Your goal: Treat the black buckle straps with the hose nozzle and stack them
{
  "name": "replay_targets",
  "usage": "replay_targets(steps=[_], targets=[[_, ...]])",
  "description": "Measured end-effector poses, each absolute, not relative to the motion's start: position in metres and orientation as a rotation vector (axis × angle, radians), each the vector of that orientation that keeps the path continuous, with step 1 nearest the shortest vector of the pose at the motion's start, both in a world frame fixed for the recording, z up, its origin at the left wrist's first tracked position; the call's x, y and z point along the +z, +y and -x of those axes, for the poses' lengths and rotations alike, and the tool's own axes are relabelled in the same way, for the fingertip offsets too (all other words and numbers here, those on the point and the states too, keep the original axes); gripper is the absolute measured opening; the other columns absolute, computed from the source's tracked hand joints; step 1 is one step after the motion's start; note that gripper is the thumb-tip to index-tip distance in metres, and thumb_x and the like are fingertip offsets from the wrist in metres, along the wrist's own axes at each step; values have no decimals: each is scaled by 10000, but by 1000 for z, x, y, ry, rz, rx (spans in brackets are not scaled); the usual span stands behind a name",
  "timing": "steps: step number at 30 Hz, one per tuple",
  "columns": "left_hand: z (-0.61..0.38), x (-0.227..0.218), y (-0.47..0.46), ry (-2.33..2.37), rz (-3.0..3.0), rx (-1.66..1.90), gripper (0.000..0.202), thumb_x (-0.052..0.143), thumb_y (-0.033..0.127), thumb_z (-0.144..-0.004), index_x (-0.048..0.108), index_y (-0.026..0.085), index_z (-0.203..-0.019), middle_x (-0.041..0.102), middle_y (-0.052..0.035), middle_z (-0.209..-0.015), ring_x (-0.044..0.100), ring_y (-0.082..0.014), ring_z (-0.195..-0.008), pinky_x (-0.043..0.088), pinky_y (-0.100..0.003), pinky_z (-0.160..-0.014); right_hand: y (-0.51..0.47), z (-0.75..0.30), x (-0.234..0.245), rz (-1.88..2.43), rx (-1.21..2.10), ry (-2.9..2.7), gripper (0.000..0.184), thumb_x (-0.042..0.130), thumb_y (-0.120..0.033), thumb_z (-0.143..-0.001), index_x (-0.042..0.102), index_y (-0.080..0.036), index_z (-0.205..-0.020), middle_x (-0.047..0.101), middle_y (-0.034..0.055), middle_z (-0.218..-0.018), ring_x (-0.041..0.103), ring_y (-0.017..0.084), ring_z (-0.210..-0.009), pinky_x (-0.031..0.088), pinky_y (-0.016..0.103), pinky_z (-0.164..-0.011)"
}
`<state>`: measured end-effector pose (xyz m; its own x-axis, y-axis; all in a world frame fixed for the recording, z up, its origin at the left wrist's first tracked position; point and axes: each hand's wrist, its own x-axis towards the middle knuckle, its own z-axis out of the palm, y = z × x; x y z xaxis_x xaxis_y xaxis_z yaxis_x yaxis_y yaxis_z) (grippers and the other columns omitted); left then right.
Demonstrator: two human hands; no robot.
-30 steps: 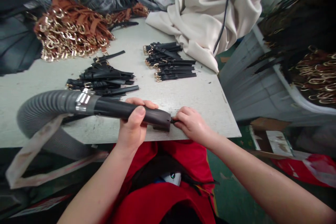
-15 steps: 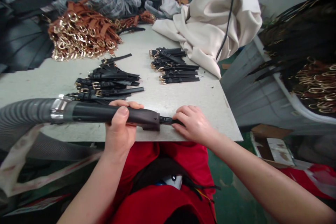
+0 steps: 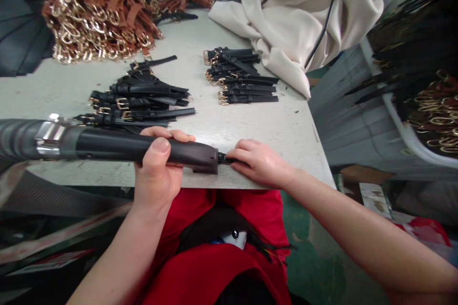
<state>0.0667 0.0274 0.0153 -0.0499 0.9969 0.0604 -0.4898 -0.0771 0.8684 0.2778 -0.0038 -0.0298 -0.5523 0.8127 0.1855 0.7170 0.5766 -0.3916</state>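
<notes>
My left hand (image 3: 157, 167) is wrapped round a black hose nozzle (image 3: 118, 145), thumb on top, above the table's front edge. A grey corrugated hose (image 3: 17, 138) joins it at a metal clamp. My right hand (image 3: 259, 162) pinches a short black strap (image 3: 222, 158) right at the nozzle's mouth. Only a little of this strap shows between the fingers and the nozzle; whether its end is inside the mouth I cannot tell. Behind the nozzle lies a pile of black buckle straps (image 3: 143, 93). Farther right, a second group of black buckle straps (image 3: 246, 78) lies in rough rows.
Brown straps with gold hardware (image 3: 103, 19) are heaped at the table's back left. Cream fabric (image 3: 286, 19) drapes over the back right, a dark cord hanging before it. Right of the table (image 3: 286, 126) stands a grey bin (image 3: 343, 100) holding straps. Below it is an open cardboard box (image 3: 368, 186).
My right hand has come closer to the nozzle, so less of the strap shows between them. My left hand keeps its hold. The camera view has shifted slightly.
</notes>
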Motion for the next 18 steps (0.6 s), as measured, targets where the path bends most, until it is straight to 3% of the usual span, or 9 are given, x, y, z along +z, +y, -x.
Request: replay_targets(steps=[3, 6, 13, 18], targets=[[-68, 17, 27, 787, -837, 1483, 149, 751, 263, -658, 633, 218, -738, 684, 24, -643, 682, -173, -692, 570, -312, -714, -1, -278, -26, 1259, 417, -2469, 165, 499, -248, -939, 634, -160, -901, 605, 75, -866, 538, 185, -797, 394, 299, -699], [-70, 19, 25, 782, -829, 1495, 154, 748, 244, -661, 627, 197, -744, 690, 18, -647, 683, -164, -691, 568, -306, -725, 3, -278, -21, 1326, 406, -2506, 190, 444, -207, -963, 627, -159, -957, 622, 72, -882, 542, 172, -785, 379, 290, -681], [-73, 16, 27, 861, -878, 1519, 129, 720, 270, -655, 611, 247, -720, 669, 20, -645, 677, -196, -681, 564, -344, -718, 9, -268, -2, 1219, -40, -2943, 218, 436, -85, -930, 640, -148, -887, 637, 82, -816, 526, 185, -718, 298, 322, -598], [-76, 15, 26, 866, -896, 1533, 132, 711, 302, -660, 603, 261, -723, 659, 17, -639, 669, -219, -685, 563, -357, -666, 12, -250, 13, 1065, -129, -3130, 258, 447, -59, -909, 678, -158, -852, 654, 94, -769, 545, 212, -723, 297, 344, -587]])
